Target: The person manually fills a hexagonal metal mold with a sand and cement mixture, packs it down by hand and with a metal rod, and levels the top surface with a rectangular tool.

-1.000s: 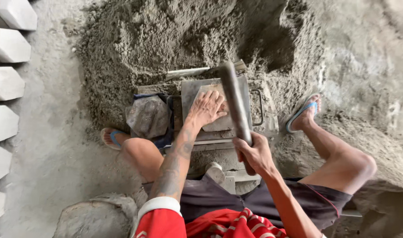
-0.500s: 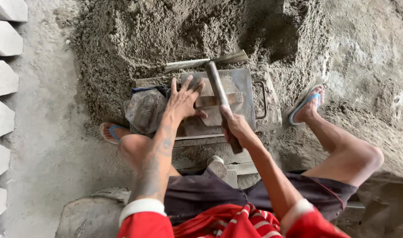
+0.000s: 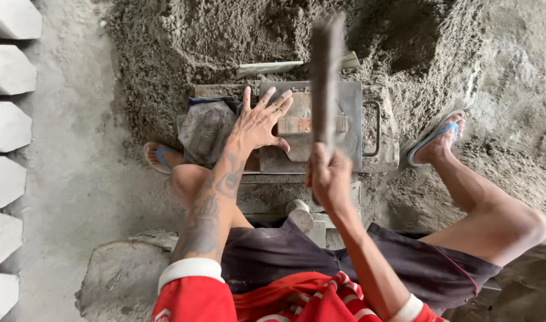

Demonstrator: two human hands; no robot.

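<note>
Head view: right hand [image 3: 328, 179] grip clenched round bar [image 3: 326, 77]; left hand [image 3: 260, 122] spread on mould [image 3: 350, 113].

I am wearing a bright red shirt with white cuffs [image 3: 186, 271] and dark charcoal shorts [image 3: 398, 262], and blue-strapped pale flip-flops [image 3: 431, 138] are showing on my feet. My tattooed left forearm [image 3: 210, 203] is carrying dark ink patterns. My right hand [image 3: 328, 179] is gripping a dull grey-brown flat bar [image 3: 325, 77], blurred. Under my left hand [image 3: 260, 122] a grey metal mould plate [image 3: 350, 119] is showing rusty reddish-brown patches at its centre. Grey-brown damp sand [image 3: 225, 30] is surrounding it, and pale whitish-grey cast blocks [image 3: 7, 125] are lining the edge.
</note>
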